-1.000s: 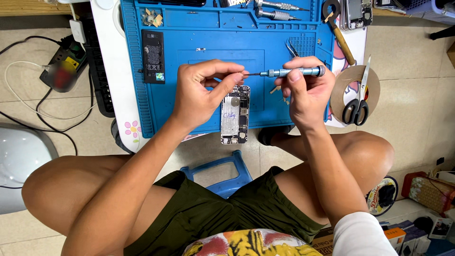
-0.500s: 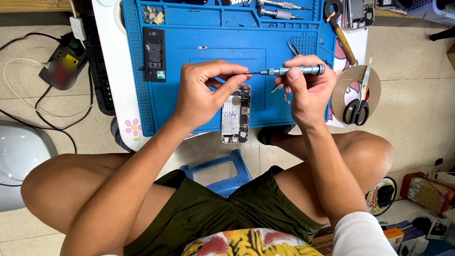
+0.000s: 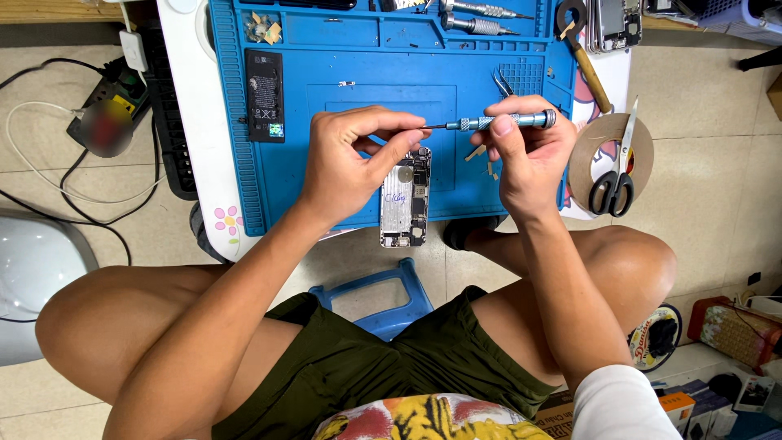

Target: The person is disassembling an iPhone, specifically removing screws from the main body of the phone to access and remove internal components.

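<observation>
1. Two hands raised over blue work mat [image 3: 358,204], just above opened phone [image 3: 405,198].
2. Right hand [image 3: 529,155] closed around blue-grey precision screwdriver [image 3: 498,122]; shaft level, tip toward left.
3. Left hand [image 3: 350,163] with thumb and forefinger pinched at screwdriver tip; whether a screw sits between them cannot be told.
4. Phone flat, back up, lower end past mat's near edge.
5. Black battery [image 3: 265,96] on mat at left; scissors [image 3: 617,167] on tape roll [image 3: 611,159] at right.

Single head-worn view, steeply downward, close over lap.
</observation>
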